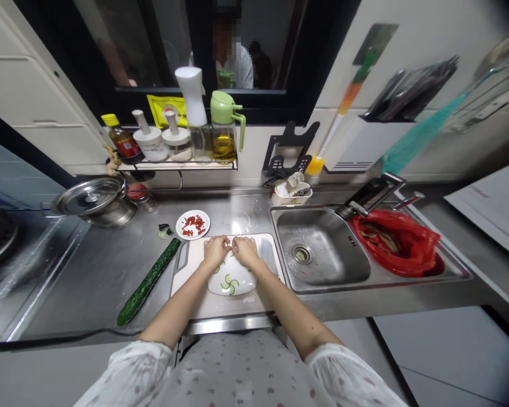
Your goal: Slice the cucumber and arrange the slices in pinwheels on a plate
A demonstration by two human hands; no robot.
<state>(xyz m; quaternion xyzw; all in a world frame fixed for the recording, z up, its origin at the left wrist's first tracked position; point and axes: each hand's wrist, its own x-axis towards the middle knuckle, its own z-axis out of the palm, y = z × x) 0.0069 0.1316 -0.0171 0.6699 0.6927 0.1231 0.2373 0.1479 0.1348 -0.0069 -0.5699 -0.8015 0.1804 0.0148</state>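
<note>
My left hand (215, 249) and my right hand (245, 250) meet side by side over the far edge of a white plate (242, 282) that rests on a white cutting board (220, 305). Both hands have their fingers curled and pinched together on small pale green cucumber pieces. Several thin cucumber slices (229, 282) lie fanned on the plate below the hands. A long whole cucumber (149, 280) lies diagonally on the steel counter just left of the board.
A small dish of chopped red chili (193, 224) and cucumber ends (165, 230) sit behind the board. A steel sink (322, 249) lies right, a red bag (401, 243) beyond it. A lidded pot (94, 199) and condiment rack (182, 141) stand at the back left.
</note>
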